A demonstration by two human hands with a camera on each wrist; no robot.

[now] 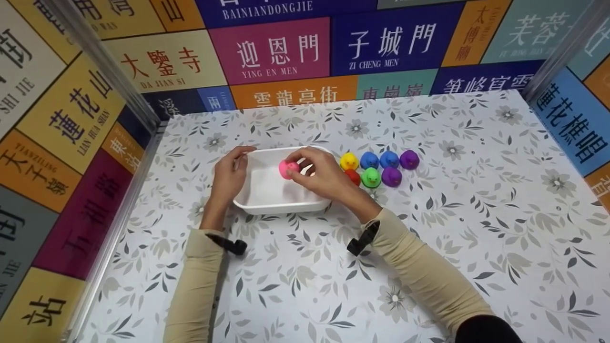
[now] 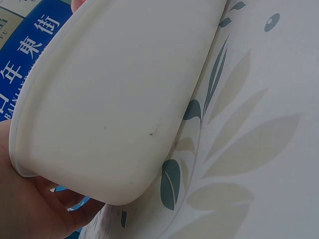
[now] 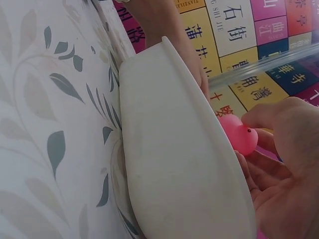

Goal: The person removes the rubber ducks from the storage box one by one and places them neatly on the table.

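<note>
A white plastic tub (image 1: 281, 207) stands on the patterned tabletop, its side wall (image 2: 114, 104) filling much of the left wrist view. At the tub's left end my left hand (image 1: 228, 175) grips the rim, thumb toward the inside and fingers outside. Between thumb and fingertips, my right hand (image 1: 325, 175) pinches a pink rubber duck (image 1: 286, 170) over the tub's right half. From the right wrist view, the duck (image 3: 238, 134) shows just above the rim. Inside the tub, the visible floor is bare white.
Right of the tub, small rubber ducks sit in two rows: yellow (image 1: 349, 161), blue (image 1: 370, 160), another blue (image 1: 389, 159) and purple (image 1: 409, 159) behind; red (image 1: 353, 177), green (image 1: 371, 177) and purple (image 1: 391, 176) in front. Panels with printed characters (image 1: 276, 50) wall the back and sides.
</note>
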